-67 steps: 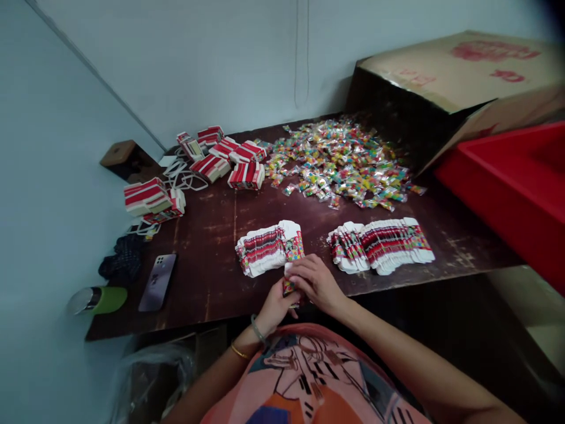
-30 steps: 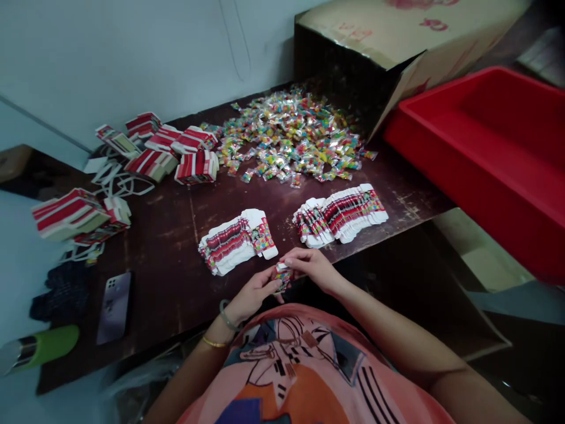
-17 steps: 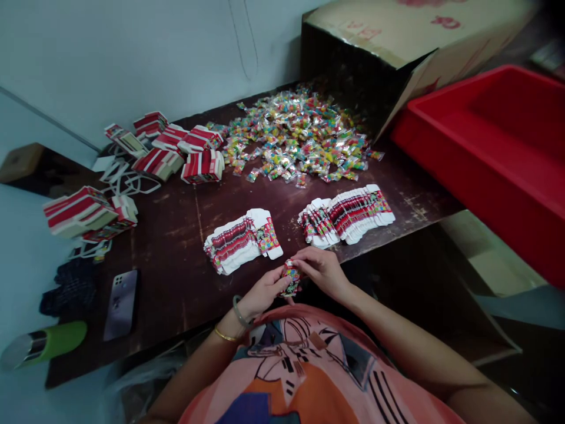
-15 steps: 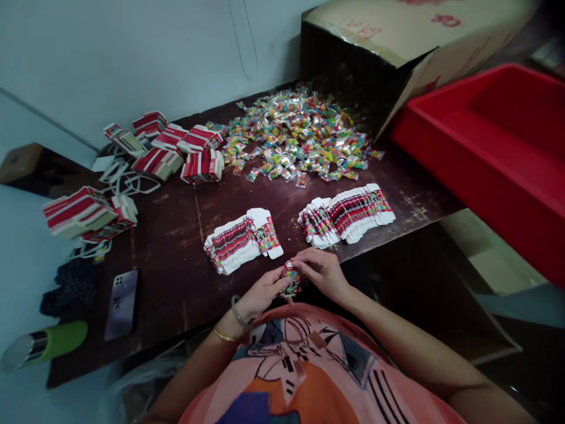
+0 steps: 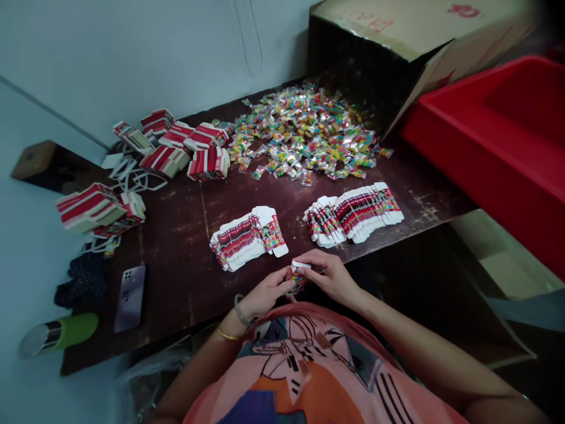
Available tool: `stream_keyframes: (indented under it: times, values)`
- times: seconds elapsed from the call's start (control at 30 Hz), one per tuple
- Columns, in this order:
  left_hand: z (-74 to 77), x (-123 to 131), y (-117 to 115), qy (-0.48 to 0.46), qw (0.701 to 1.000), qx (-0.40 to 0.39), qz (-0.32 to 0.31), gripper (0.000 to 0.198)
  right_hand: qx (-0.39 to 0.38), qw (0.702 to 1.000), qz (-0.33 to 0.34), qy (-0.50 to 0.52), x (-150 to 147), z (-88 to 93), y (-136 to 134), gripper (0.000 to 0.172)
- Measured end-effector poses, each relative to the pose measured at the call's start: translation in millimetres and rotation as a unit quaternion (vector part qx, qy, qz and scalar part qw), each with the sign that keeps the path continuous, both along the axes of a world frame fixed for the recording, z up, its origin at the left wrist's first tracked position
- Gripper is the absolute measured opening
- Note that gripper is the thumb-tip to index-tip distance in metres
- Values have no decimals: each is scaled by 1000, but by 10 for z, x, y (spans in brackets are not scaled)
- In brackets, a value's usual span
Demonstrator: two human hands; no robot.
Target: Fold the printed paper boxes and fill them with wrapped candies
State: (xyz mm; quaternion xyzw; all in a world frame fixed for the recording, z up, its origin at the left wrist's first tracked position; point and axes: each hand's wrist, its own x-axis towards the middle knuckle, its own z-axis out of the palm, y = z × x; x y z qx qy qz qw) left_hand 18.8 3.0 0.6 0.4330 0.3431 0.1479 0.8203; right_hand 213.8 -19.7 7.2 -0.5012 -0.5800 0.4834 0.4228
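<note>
My left hand (image 5: pixel 265 290) and my right hand (image 5: pixel 331 274) meet at the table's near edge, both pinching one small printed carton (image 5: pixel 298 275) with a white flap on top. Just beyond them lie two fanned stacks of flat printed cartons, one to the left (image 5: pixel 248 238) and one to the right (image 5: pixel 354 213). A heap of small colourful wrapped sweets (image 5: pixel 309 138) covers the far part of the dark wooden table (image 5: pixel 185 259).
Red-and-white bundles (image 5: pixel 194 154) and another pile (image 5: pixel 95 207) lie at the far left. A phone (image 5: pixel 130 290), dark cloth (image 5: pixel 82 284) and green bottle (image 5: pixel 57 334) sit near the left edge. A cardboard box (image 5: pixel 397 41) lies on its side; a red tray (image 5: pixel 503 141) is at right.
The view shifted right and down, then settled. Both hands have stayed on the small carton, turning it; a white flap now shows at its top.
</note>
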Motion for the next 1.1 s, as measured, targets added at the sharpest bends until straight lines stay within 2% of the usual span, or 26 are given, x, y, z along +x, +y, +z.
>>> stream_keyframes:
  times: [0.1,0.2,0.3,0.37,0.47,0.6,0.7,0.87,0.97,1.1]
  values:
    - [-46,22,-21,-11,998,-31,47,45,-72,996,-17,42,28,-6,51,27]
    - [-84,49,-32,4,994,-47,98,48,-203,967,33,147,61,-50,86,32]
    - [-88,75,-42,23,995,-29,91,38,-283,926,78,239,47,-104,77,31]
    - [-89,87,-51,40,996,0,82,35,-286,925,64,243,13,-138,58,33]
    - [-112,92,-63,60,995,3,84,37,-232,955,67,171,-24,-160,34,31]
    - [-148,82,-52,14,990,-81,116,33,-77,987,117,79,-17,-115,13,25]
    - [-134,78,-30,-13,985,-100,138,29,3,993,108,38,-32,-71,16,26]
    - [-65,55,-27,-70,985,-105,119,35,20,999,38,-3,-71,-27,120,20]
    - [-37,10,-42,-66,983,-123,117,39,59,997,44,-28,-59,-43,146,23]
    - [-44,-41,-70,-54,978,-163,119,36,139,985,68,-82,-96,-139,20,29]
